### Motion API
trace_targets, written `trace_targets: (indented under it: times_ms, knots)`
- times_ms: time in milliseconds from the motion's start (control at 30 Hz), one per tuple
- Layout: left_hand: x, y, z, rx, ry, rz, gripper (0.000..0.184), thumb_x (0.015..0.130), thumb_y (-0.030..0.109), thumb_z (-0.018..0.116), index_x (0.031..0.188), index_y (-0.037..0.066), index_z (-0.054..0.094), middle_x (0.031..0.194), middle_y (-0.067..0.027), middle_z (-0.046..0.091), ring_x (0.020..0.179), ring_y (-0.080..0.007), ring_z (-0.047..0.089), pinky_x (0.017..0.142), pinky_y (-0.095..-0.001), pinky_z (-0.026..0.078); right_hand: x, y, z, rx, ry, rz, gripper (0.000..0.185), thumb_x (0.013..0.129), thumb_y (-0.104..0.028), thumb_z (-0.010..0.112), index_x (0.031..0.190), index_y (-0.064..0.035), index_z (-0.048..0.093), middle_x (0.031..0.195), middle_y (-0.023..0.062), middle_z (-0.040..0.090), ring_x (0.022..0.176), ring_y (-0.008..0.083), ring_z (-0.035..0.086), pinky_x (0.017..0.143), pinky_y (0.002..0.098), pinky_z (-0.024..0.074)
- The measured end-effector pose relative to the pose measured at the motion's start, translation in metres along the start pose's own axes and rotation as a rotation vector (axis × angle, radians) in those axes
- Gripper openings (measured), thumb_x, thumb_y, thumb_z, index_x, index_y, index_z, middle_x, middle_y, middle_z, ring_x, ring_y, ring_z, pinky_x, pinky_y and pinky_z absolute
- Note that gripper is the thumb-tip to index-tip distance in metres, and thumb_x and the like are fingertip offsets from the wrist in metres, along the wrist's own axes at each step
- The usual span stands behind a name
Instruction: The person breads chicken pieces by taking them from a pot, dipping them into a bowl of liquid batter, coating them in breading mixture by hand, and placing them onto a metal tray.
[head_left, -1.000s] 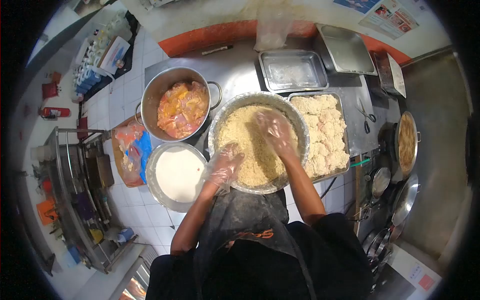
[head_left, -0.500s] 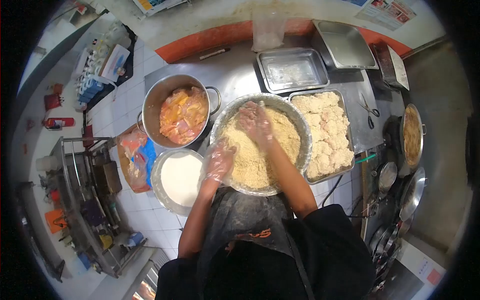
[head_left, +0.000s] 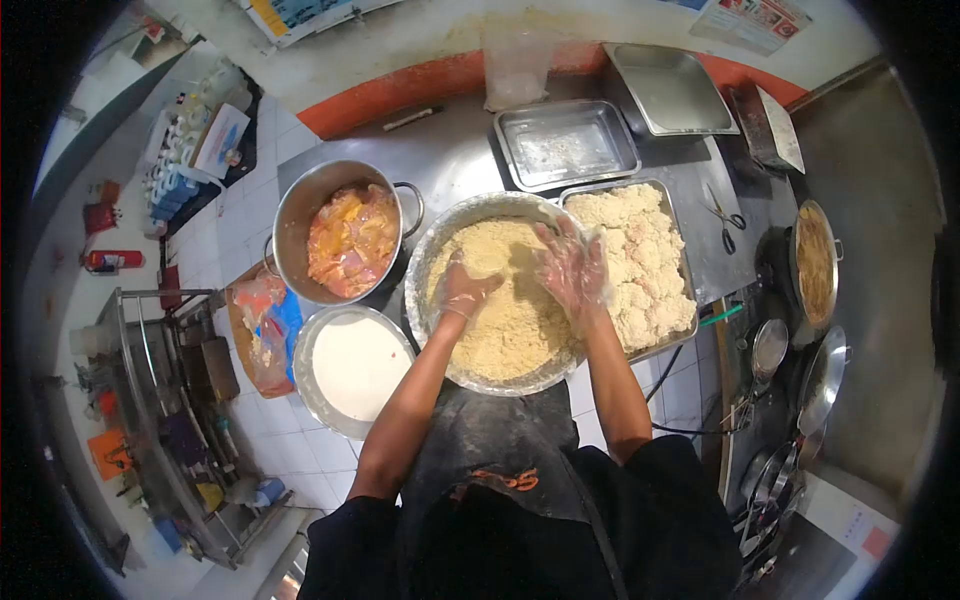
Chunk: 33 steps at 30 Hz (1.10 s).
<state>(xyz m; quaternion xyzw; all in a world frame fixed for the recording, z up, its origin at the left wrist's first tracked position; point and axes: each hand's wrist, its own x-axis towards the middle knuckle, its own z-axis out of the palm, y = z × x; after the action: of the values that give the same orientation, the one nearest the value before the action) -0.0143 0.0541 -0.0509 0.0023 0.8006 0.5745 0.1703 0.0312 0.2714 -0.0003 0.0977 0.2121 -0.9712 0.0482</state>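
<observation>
A large metal bowl (head_left: 424, 335) of pale yellow crumbly breading (head_left: 515, 335) stands in front of me. Both my hands wear clear plastic gloves. My left hand (head_left: 468, 292) rests on the breading at the bowl's left side, thumb and fingers apart, holding nothing I can see. Over the right side of the bowl, my right hand (head_left: 572, 268) has its fingers spread and nothing in it. To the right, breaded pieces (head_left: 635, 270) fill a metal tray (head_left: 690, 290). Raw marinated meat (head_left: 352, 240) lies in a tall pot (head_left: 283, 225), above a bowl of white powder or batter (head_left: 362, 362).
Behind the bowl sit a shallow tray (head_left: 567, 145) and a deep steel pan (head_left: 672, 90). Scissors (head_left: 727, 220) lie on the steel table at the right. Pans, one holding oil (head_left: 815, 265), line the far right. A box with plastic bags (head_left: 262, 345) stands at the left.
My right hand has moved from the bowl's upper middle to its right side, fingers spreading. My left hand has shifted from the left rim inward over the breading. The view has moved slightly.
</observation>
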Motion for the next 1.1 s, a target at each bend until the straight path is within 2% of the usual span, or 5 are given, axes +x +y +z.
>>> trace_targets:
  times_ms: [233,367,533,833,1100]
  knots:
    - [-0.001,0.033,-0.023,-0.058,-0.207,-0.060,0.064,0.072,0.006,0.083,0.127,-0.008,0.053,0.109,-0.0128,0.068,0.096,-0.0189,0.066,0.084,-0.0305,0.055,-0.063,-0.015,0.011,-0.534,0.315,0.030,0.077,0.086,-0.064,0.062,0.138,-0.0087,0.045,0.126,0.0160,0.057,0.090,0.0159,0.064,0.071,0.0311,0.0590]
    - [-0.027,0.111,-0.054,-0.345,-0.329,-0.197,0.068,0.073,0.008,0.083,0.132,-0.004,0.051,0.112,-0.0112,0.067,0.095,-0.0179,0.065,0.081,-0.0287,0.055,-0.063,-0.005,0.021,-0.796,0.161,0.037,0.073,0.091,-0.063,0.056,0.138,-0.0078,0.049,0.132,0.0101,0.057,0.114,0.0175,0.056,0.096,0.0355,0.0483]
    - [-0.045,0.153,-0.079,-0.307,-0.363,-0.071,0.069,0.076,0.016,0.084,0.135,0.002,0.052,0.109,-0.0068,0.066,0.091,-0.0151,0.064,0.077,-0.0261,0.053,-0.037,0.014,0.055,-0.588,0.322,0.190,0.054,0.093,-0.044,0.064,0.133,-0.0077,0.056,0.133,0.0072,0.058,0.115,0.0200,0.059,0.098,0.0343,0.0497]
    - [-0.045,0.066,-0.069,0.014,-0.328,-0.372,0.070,0.079,0.026,0.083,0.137,0.001,0.050,0.114,-0.0150,0.066,0.099,-0.0179,0.063,0.081,-0.0303,0.053,-0.014,-0.016,0.043,-1.189,0.241,0.248,0.061,0.076,-0.041,0.084,0.121,-0.0051,0.063,0.118,0.0102,0.068,0.101,0.0217,0.066,0.090,0.0374,0.0532]
    - [-0.071,0.014,-0.069,0.256,-0.146,-0.063,0.061,0.082,0.023,0.079,0.130,-0.004,0.054,0.123,-0.0168,0.064,0.111,-0.0243,0.062,0.097,-0.0339,0.048,-0.045,-0.180,0.052,-1.601,0.496,-0.006,0.055,0.079,-0.036,0.081,0.114,0.0017,0.064,0.096,0.0155,0.070,0.086,0.0226,0.068,0.079,0.0376,0.0551]
